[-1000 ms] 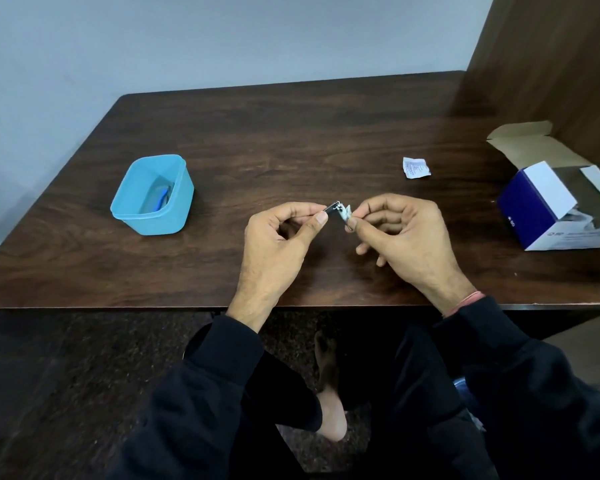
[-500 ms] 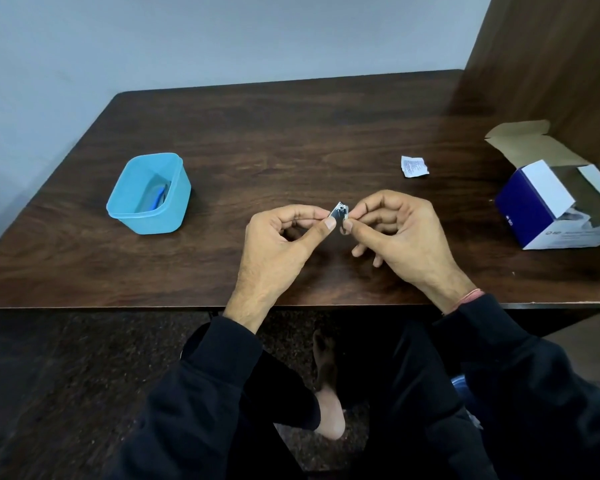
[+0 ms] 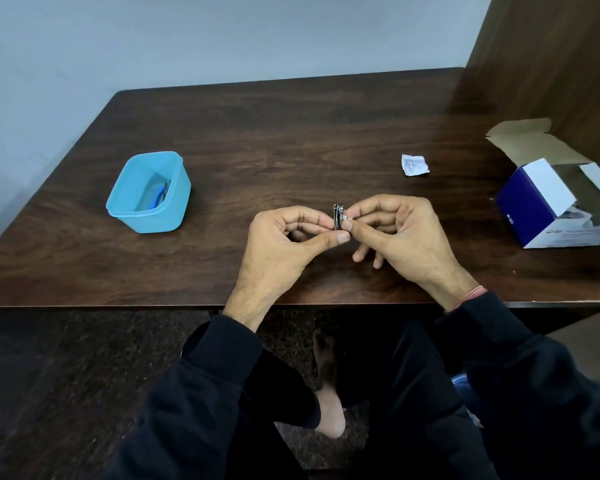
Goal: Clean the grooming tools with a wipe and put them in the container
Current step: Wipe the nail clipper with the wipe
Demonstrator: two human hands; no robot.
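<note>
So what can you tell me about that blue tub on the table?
The blue tub is a small, squarish container of light blue plastic with rounded corners and a thickened rim. It has no lid on and stands upright on the dark wooden table, off to the person's left. Neither hand touches it. Inside, against the far wall, lies something with a darker blue handle; it is too small to tell what it is.

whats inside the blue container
A blue-handled tool lies in the blue container, against its far right wall. Its near wall hides the floor closest to the camera, so anything there cannot be seen.
</note>
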